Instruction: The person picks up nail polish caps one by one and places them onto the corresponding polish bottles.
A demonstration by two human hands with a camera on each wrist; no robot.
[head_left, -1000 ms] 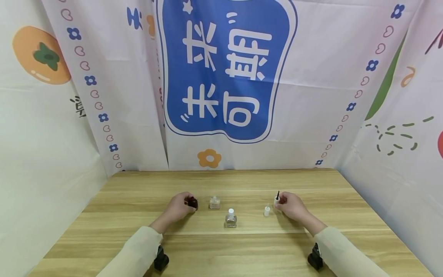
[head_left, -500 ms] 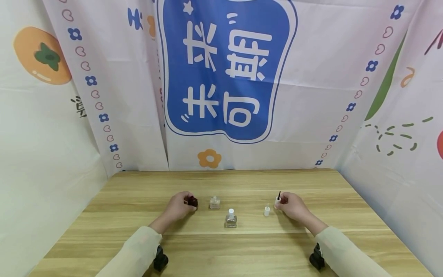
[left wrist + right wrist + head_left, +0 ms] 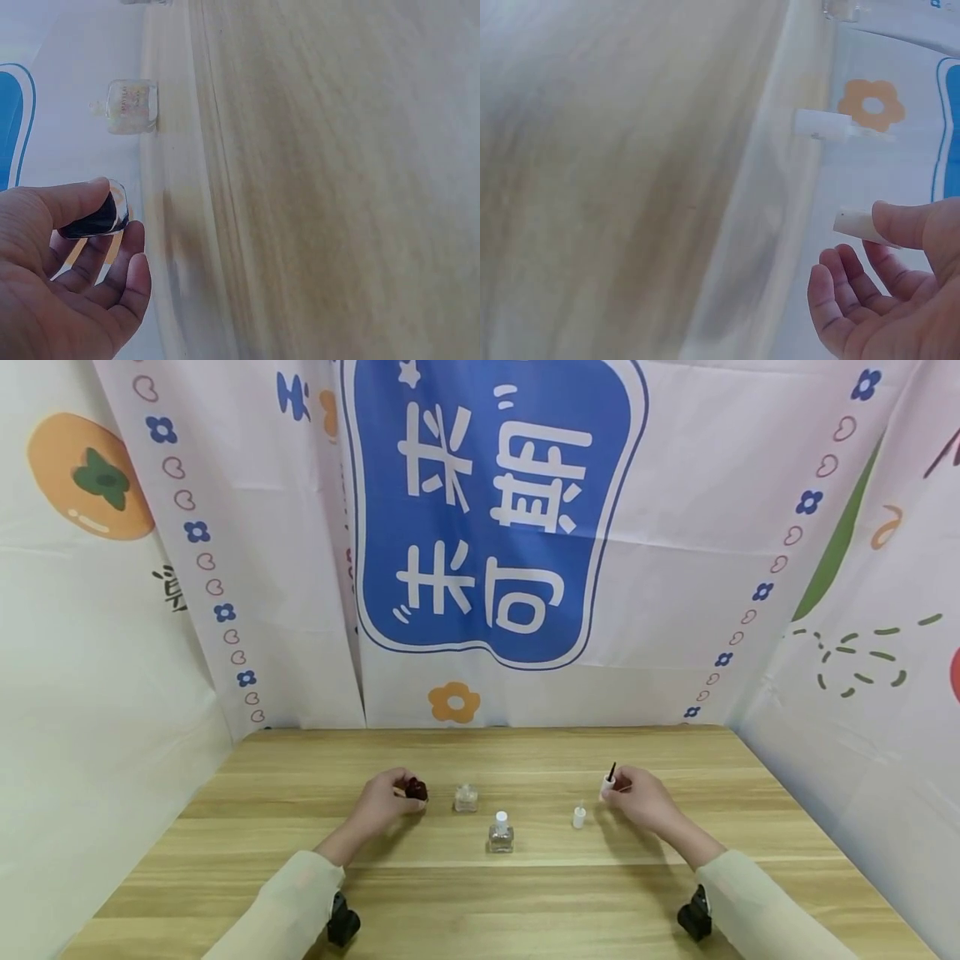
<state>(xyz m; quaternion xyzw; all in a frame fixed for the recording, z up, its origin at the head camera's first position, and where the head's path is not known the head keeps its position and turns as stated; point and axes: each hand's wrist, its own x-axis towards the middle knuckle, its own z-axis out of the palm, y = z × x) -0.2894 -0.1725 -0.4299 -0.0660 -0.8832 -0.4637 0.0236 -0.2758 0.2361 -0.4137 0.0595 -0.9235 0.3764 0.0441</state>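
Note:
My left hand pinches a small glass nail polish bottle with dark red polish, thumb on one side and fingers on the other. In the left wrist view the dark bottle is held clear of the table. On the right, my right hand pinches a white nail polish cap, its dark brush pointing up. That cap appears off the table in the right wrist view, where the fingers hide its brush. A second white cap stands upright nearby, its pale brush upward.
Between the hands an uncapped bottle of pale glittery polish stands on the wooden table. Closer to me is a clear bottle with a white cap. A printed cloth hangs behind the table.
Both hands have risen slightly from the table with the dark bottle and the cap. The right hand has also shifted a little to the right, away from the standing cap.

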